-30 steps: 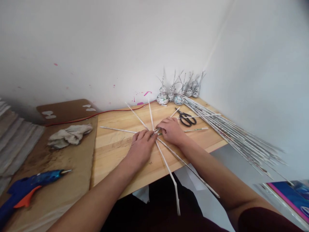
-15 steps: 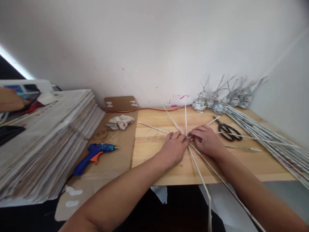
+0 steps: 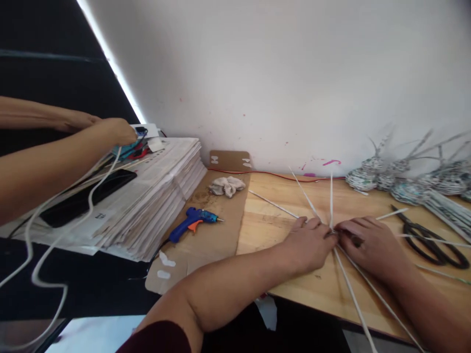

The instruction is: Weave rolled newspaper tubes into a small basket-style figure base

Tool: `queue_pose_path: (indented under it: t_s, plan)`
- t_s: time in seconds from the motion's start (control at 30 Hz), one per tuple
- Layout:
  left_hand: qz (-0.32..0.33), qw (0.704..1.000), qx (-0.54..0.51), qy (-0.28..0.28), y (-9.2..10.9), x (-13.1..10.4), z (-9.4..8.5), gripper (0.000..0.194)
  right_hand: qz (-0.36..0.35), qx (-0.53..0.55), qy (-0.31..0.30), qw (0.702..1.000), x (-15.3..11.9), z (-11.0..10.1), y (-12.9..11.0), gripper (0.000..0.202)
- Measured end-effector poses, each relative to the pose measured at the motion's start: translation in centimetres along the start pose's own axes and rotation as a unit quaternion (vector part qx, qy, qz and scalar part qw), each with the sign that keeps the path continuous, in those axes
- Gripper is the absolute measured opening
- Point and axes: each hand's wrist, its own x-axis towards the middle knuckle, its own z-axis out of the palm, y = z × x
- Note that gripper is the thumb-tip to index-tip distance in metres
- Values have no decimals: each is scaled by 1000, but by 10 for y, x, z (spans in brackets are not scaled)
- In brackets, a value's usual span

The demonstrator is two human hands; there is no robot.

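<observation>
Left of the scissors [image 3: 412,227], the left hand [image 3: 311,243] lies palm down on the bench [image 3: 265,230], while the right hand [image 3: 371,246], nearer the scissors, curls inward, its grip pinched at the crossing of the fanned paper sticks [image 3: 349,287] (whether the left grip clamps them I cannot tell). Since half a second ago the view has swung left, and both of a co-worker's hands [image 3: 120,132] now show far left of the scissors, above a paper stack [image 3: 158,213]

- one left hand [image 3: 312,241] and one right hand [image 3: 375,247], at the grip
- eight thin sticks [image 3: 331,201], out around it
- one pair of scissors [image 3: 411,228], right of it
- one rag [image 3: 227,185], one glue gun [image 3: 193,219], one paper pile [image 3: 158,211], left of it
</observation>
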Motion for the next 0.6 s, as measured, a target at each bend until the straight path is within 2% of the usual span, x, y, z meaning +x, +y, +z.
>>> queue_pose_path:
  t_s: [0.1, 0.27, 0.33, 0.5, 0.6]
  plan:
    - [1, 1000, -2, 2, -3, 2, 2, 35, 39, -9, -7, 999, 0, 0, -2, 12]
    - [2, 1000, -17, -20, -1, 3, 6, 36, 121, -8, -47, 992, -2, -17, -21, 16]
    - [-7, 1000, -12, -15, -1, 3, 9, 37, 162, -14, -43, 986, -3, -21, -24, 16]
    - [-2, 1000, -15, 2, -6, 5, 17, 39, 240, -2, -14, 971, -18, -28, -10, 17]
    - [-12, 1000, -11, -8, -5, 4, 16, 41, 280, 4, -6, 960, -37, -46, 6, 17]
